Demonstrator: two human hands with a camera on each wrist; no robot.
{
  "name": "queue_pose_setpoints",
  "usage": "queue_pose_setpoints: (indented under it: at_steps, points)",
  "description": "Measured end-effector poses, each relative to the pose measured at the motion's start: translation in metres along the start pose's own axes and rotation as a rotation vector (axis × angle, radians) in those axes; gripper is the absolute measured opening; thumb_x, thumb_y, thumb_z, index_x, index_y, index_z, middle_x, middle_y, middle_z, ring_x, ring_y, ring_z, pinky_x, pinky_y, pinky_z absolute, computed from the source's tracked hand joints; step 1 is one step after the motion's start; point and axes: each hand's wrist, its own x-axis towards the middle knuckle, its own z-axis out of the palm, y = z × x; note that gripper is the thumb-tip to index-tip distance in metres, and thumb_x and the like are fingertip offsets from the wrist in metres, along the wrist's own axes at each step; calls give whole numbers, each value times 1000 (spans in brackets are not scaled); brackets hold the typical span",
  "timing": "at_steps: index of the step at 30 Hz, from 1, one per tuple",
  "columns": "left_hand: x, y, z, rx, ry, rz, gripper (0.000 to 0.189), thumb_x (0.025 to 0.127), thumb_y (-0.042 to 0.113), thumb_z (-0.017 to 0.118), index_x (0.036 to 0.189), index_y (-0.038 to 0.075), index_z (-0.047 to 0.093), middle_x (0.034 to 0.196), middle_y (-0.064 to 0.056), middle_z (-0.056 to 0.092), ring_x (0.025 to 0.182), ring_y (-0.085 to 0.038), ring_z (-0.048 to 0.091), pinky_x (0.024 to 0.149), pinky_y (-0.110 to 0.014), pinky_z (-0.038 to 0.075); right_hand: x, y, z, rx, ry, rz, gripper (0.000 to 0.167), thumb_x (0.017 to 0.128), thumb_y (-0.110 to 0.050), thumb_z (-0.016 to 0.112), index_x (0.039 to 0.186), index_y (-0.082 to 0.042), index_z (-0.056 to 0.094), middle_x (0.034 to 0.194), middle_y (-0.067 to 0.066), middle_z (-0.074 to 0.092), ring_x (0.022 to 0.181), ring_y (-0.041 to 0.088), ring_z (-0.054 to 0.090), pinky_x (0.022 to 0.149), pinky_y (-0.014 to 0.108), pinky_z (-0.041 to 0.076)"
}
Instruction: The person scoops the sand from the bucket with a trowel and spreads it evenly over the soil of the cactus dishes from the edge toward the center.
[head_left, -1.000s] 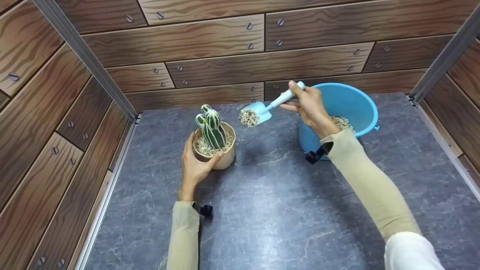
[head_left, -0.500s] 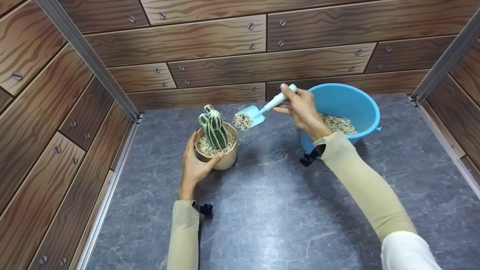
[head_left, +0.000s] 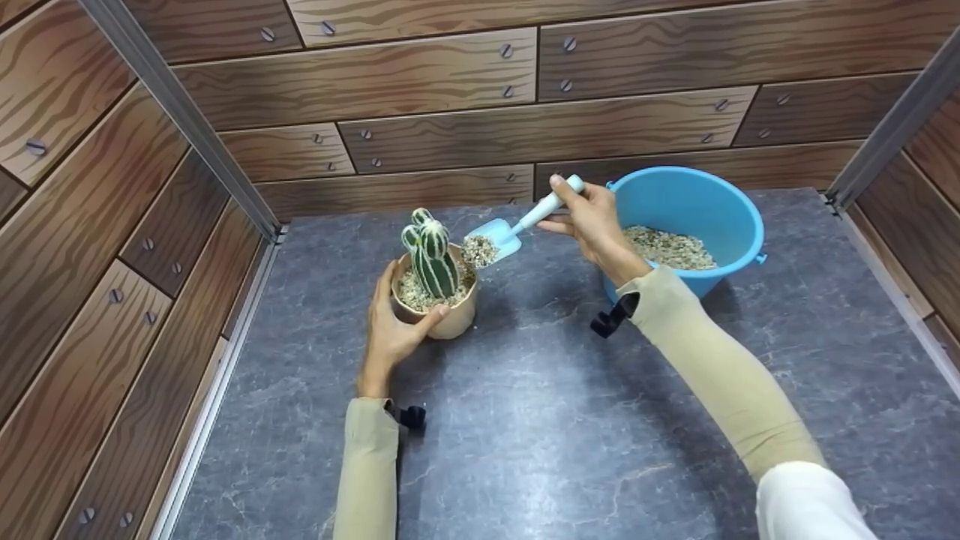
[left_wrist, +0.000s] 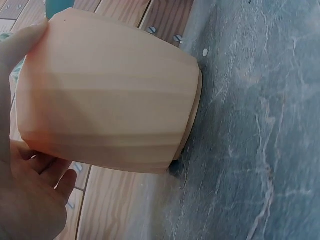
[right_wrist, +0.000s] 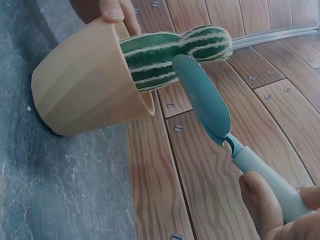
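A green cactus with white ribs [head_left: 435, 266] stands in a beige flower pot [head_left: 454, 321], with pale gravel around its base. My left hand [head_left: 391, 334] grips the pot, thumb over the near rim and fingers round the left side; the left wrist view shows the pot wall [left_wrist: 110, 90] between them. My right hand [head_left: 598, 225] holds a light blue trowel [head_left: 541, 211] by its handle. Gravel [head_left: 478, 250] lies on the blade, whose tip is at the pot's right rim. In the right wrist view the trowel blade [right_wrist: 205, 102] hides part of the cactus [right_wrist: 150, 55].
A blue bucket [head_left: 724, 206] with gravel [head_left: 670, 247] inside stands at the back right, partly behind my right wrist. The grey marbled surface [head_left: 510, 420] is bounded by wood-patterned walls [head_left: 435, 75] at the back and both sides.
My right hand has moved left and slightly down with the loaded trowel, from the bucket side to the pot's rim. My left hand keeps its hold on the pot.
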Motion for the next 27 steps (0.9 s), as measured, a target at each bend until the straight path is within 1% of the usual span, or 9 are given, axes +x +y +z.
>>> queue_pose_setpoints:
  at_steps: [4, 8, 13, 16, 18, 22, 25, 27]
  points:
    - [0, -2, -1, -8, -5, -3, 118, 73, 42, 95, 165, 2, 33, 166, -21, 42, 153, -39, 42, 130, -53, 30, 0, 4, 2, -16, 7, 2, 32, 109, -27, 63, 117, 5, 61, 108, 17, 56, 84, 22, 79, 96, 42, 64]
    - [1, -3, -1, -25, -4, 24, 117, 73, 40, 95, 165, 2, 34, 166, -22, 43, 154, -40, 42, 130, -54, 30, 0, 8, 5, -18, 18, 4, 30, 109, -26, 63, 115, 3, 62, 108, 18, 58, 84, 23, 79, 97, 45, 64]
    - [1, -5, 0, -33, -3, 54, 116, 73, 38, 95, 165, 2, 35, 166, -24, 42, 154, -42, 41, 130, -57, 29, 1, 13, 8, -37, 33, 3, 29, 108, -26, 66, 114, 3, 61, 104, 17, 56, 84, 24, 79, 93, 43, 65]
    - [1, -4, 0, -31, -14, 54, 116, 74, 38, 95, 165, 1, 34, 167, -24, 40, 154, -43, 39, 130, -58, 28, 3, 15, 10, -47, 45, 3, 29, 107, -26, 68, 112, 2, 62, 101, 16, 57, 82, 23, 79, 91, 42, 66]
    - [1, -3, -1, -23, -21, 44, 117, 74, 39, 94, 165, 1, 32, 168, -24, 38, 155, -43, 38, 130, -58, 27, 4, 16, 12, -54, 48, 4, 28, 106, -26, 69, 111, 1, 62, 101, 16, 58, 81, 22, 79, 90, 42, 66]
    - [0, 3, 1, 24, -13, 23, 121, 72, 45, 94, 164, -2, 31, 167, -25, 38, 155, -43, 38, 131, -58, 26, 4, 16, 13, -69, 46, -6, 28, 105, -27, 70, 111, -1, 63, 99, 15, 61, 80, 22, 78, 88, 43, 67]
    - [0, 11, 7, 82, 31, 6, 127, 66, 50, 98, 162, -2, 32, 163, -24, 41, 151, -41, 39, 129, -55, 28, 3, 14, 15, -82, 42, -21, 29, 105, -27, 70, 111, 0, 64, 98, 15, 63, 81, 22, 78, 87, 43, 67]
    - [0, 17, 12, 119, 63, -7, 131, 62, 54, 100, 161, 0, 35, 159, -21, 42, 147, -38, 40, 128, -55, 30, 3, 12, 15, -85, 40, -30, 29, 105, -28, 71, 111, 0, 65, 96, 14, 63, 82, 23, 77, 86, 43, 67]
